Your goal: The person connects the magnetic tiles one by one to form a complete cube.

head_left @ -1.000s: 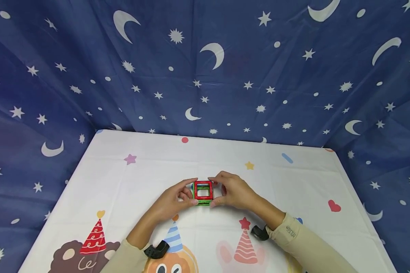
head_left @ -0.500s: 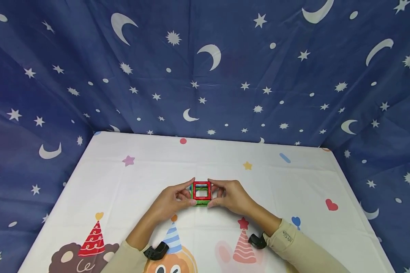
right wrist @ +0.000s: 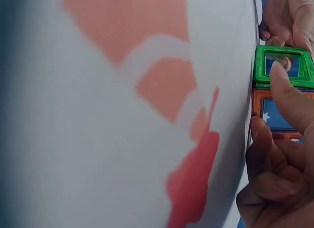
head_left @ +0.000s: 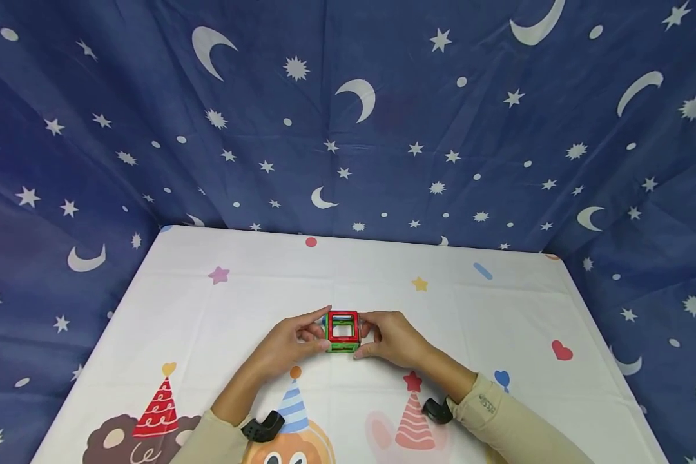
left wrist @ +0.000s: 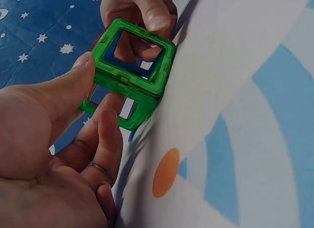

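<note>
A small cube of magnetic tiles [head_left: 343, 339] stands on the table with a red open-frame tile on top. In the left wrist view, green tiles [left wrist: 168, 71] form its front and left sides, and blue shows through the frame. An orange tile [right wrist: 257, 103] makes up the right side in the right wrist view. My left hand [head_left: 287, 345] grips the cube's left side, thumb at the front and index finger at the back. My right hand [head_left: 397, 338] holds the right side, thumb by the front tile and other fingers curled against the orange tile.
The white tablecloth [head_left: 278, 264] carries printed stars, a heart and animals in party hats. Blue curtains [head_left: 383, 174] with moons and stars rise behind the table and at both sides. A black wrist strap [head_left: 263, 426] sits on each arm.
The right index finger has slid down from the cube's top back corner to its right side. The cube and left hand have barely moved; the head view has shifted slightly.
</note>
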`<state>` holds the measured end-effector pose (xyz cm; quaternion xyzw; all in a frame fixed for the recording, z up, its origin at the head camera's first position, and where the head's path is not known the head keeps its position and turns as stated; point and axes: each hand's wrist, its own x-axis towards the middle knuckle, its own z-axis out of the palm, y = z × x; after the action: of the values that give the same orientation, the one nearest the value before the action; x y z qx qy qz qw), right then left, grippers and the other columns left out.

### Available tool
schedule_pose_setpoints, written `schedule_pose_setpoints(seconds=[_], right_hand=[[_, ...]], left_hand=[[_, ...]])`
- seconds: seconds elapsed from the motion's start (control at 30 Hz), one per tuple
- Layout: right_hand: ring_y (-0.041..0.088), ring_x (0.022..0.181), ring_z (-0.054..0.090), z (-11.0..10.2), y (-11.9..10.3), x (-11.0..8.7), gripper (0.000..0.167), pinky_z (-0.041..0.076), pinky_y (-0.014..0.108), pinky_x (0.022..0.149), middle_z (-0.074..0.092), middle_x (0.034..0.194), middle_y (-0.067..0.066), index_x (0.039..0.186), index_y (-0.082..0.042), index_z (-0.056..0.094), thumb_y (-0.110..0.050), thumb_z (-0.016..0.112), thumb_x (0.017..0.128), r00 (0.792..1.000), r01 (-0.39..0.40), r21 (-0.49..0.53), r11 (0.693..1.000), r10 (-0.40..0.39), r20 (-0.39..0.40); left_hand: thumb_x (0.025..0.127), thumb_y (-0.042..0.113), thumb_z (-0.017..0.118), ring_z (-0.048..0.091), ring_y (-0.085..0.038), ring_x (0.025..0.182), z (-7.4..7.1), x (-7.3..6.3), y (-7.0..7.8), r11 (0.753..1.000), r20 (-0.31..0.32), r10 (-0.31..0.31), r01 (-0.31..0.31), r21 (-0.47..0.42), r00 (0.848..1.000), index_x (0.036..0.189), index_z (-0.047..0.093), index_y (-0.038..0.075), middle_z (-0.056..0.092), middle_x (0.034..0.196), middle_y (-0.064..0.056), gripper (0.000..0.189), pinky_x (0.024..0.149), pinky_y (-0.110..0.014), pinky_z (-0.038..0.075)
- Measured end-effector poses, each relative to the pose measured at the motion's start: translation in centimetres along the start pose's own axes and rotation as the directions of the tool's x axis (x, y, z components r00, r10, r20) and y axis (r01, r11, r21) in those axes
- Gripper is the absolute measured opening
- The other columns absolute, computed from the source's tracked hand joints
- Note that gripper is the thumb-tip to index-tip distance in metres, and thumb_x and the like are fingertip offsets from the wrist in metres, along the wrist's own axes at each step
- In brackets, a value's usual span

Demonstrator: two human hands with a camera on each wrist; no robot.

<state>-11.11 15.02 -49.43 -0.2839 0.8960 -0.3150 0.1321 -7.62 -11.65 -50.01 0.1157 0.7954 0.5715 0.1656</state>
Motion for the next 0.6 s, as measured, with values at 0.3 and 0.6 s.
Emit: schedule_pose_setpoints(seconds=[0.3,0.6], right_hand=[[0.004,0.063,0.048,-0.06,0.08,0.42,0.059,0.039,0.019,0.055,0.068,0.082,-0.008,0.117,-0.007,0.073,-0.036,0.094,0.071,1.0,0.0,-0.018,1.0,-0.001,-0.032],[0.002,0.063,0.047,0.42,0.52,0.33,0.063,0.039,0.019,0.054,0.065,0.081,-0.012,0.12,-0.006,0.071,-0.037,0.094,0.07,0.999,-0.029,0.001,1.0,0.029,-0.021]], left_hand=[[0.089,0.024,0.081,0.059,-0.016,0.085,0.2,0.1,0.18,0.999,-0.028,-0.028,0.027,-0.021,0.999,0.151,0.051,0.021,0.067,0.101,-0.001,0.069,0.077,-0.022,0.048],[0.09,0.025,0.08,0.059,-0.014,0.084,0.32,0.02,0.15,1.0,-0.02,-0.027,0.027,-0.007,0.999,0.152,0.051,0.021,0.066,0.101,-0.001,0.069,0.077,-0.022,0.047]])
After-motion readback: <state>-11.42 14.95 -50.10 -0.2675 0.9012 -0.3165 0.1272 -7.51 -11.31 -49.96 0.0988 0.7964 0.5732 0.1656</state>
